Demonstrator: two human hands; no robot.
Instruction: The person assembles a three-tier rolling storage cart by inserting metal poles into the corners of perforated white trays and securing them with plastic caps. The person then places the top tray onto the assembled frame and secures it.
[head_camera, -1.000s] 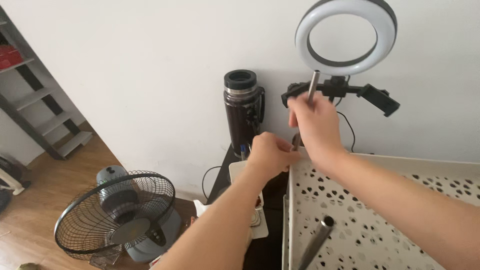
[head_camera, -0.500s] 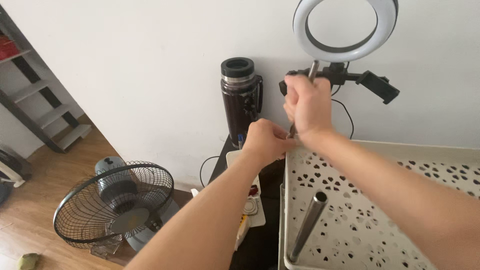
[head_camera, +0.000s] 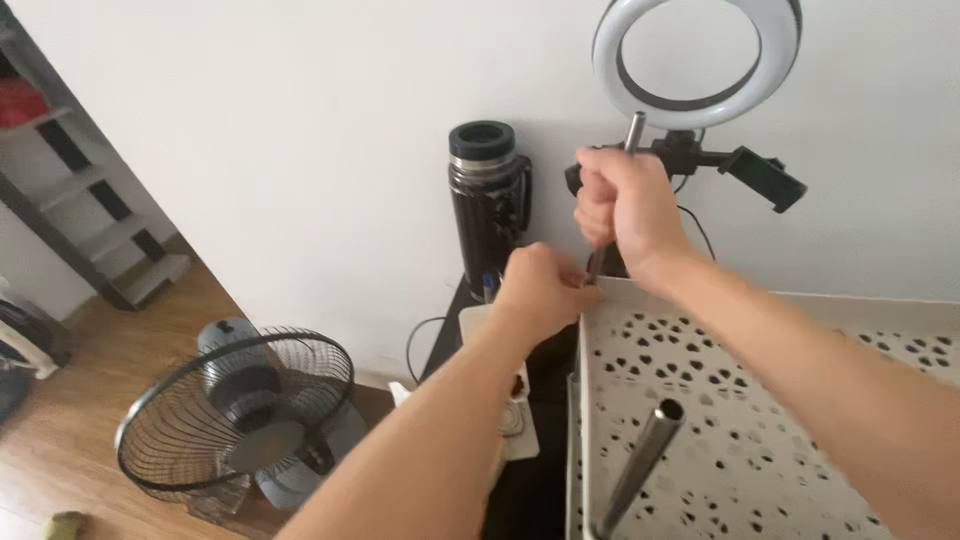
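Our right hand (head_camera: 620, 205) is wrapped tight around a thin metal pole (head_camera: 633, 132) that stands up at the back corner of the white tray with holes (head_camera: 760, 350). Our left hand (head_camera: 540, 290) pinches the bottom of that pole, right at the tray's corner. Another metal pole (head_camera: 640, 465) stands nearer to us, and a dark flask (head_camera: 487, 205) and a ring light (head_camera: 697, 50) are by the wall.

Lower end of the thin metal rod (head_camera: 634, 133) behind both hands, perforated tray (head_camera: 800, 400) cropped at right and bottom.
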